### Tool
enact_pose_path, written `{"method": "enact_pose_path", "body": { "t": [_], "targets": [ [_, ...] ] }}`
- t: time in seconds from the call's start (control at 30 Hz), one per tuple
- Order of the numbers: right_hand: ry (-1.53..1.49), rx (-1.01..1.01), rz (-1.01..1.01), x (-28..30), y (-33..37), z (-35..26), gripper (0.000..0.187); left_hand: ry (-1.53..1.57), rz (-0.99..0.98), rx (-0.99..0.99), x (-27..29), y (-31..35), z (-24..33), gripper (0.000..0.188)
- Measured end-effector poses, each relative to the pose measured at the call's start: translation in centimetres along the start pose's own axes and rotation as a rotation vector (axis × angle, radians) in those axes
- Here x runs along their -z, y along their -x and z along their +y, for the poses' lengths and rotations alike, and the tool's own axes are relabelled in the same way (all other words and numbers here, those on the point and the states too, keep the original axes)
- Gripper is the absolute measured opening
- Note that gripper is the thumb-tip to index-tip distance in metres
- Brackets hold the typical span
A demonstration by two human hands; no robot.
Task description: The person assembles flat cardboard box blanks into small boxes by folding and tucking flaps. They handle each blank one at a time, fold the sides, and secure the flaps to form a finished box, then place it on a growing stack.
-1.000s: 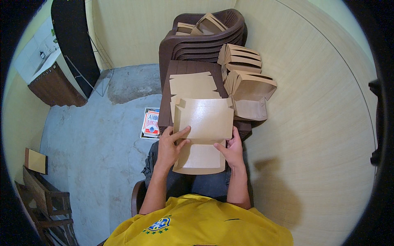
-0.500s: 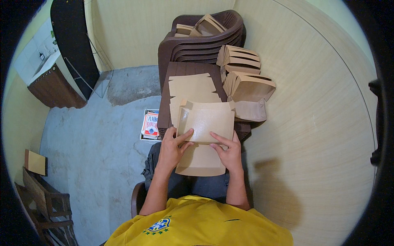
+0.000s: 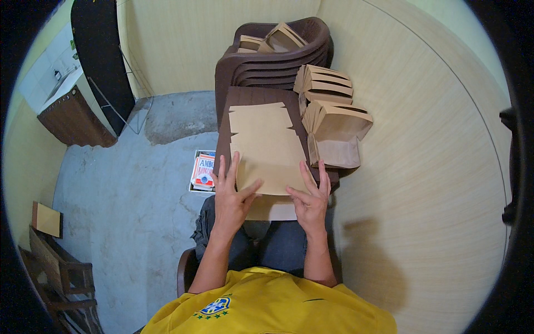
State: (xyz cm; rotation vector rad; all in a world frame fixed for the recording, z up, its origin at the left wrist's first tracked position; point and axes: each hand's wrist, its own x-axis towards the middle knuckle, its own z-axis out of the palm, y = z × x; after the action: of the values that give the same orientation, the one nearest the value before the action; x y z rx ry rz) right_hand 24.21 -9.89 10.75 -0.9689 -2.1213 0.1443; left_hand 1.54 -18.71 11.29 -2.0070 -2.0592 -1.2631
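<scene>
Nearest, the left hand [image 3: 231,197] at 11 o'clock and the right hand [image 3: 311,206] at 1 both spread open, thumbs against the flat brown cardboard [image 3: 271,173] between them at 12 o'clock. Beyond, at 1 o'clock, nested cardboard boxes [image 3: 340,122] stand beside a brown slatted surface [image 3: 258,96]; farthest, at 12, stacked brown chairs [image 3: 272,62] hold more boxes [image 3: 285,40].
</scene>
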Motion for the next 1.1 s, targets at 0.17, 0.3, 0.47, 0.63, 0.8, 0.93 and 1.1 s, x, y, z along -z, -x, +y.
{"method": "enact_pose_path", "body": {
  "t": [0.17, 0.3, 0.47, 0.63, 0.8, 0.93, 1.1],
  "targets": [
    [-0.187, -0.148, 0.023, -0.3, 0.0, 0.4, 0.026, 0.731, 0.099, 0.422, -1.3, 0.6, -1.9, 0.074],
    [-0.198, -0.164, 0.006, -0.4, 0.2, -0.4, 0.028, 0.897, -0.117, 0.6, -2.3, 1.3, -3.5, 0.065],
    [-0.167, -0.159, -0.048, -0.6, 0.6, -0.9, 0.028, 0.883, -0.181, 0.499, -2.6, 1.7, -3.2, 0.077],
    [-0.164, -0.181, -0.019, -1.8, 0.6, -0.5, 0.027, 1.142, -0.35, 0.38, -2.9, 2.0, -3.0, 0.095],
    [0.016, -0.141, -0.105, -2.6, 0.9, -2.2, 0.035, 1.143, -0.35, 0.453, -4.6, 2.5, -2.7, 0.094],
    [0.1, -0.118, -0.123, -3.0, 0.8, -3.5, 0.046, 0.97, -0.392, 0.42, -4.4, 3.2, -2.4, 0.094],
    [0.015, -0.247, -0.02, -3.3, 0.5, -3.5, 0.047, 0.854, -0.294, 0.17, -4.1, 3.4, -0.8, 0.084]
  ]
}}
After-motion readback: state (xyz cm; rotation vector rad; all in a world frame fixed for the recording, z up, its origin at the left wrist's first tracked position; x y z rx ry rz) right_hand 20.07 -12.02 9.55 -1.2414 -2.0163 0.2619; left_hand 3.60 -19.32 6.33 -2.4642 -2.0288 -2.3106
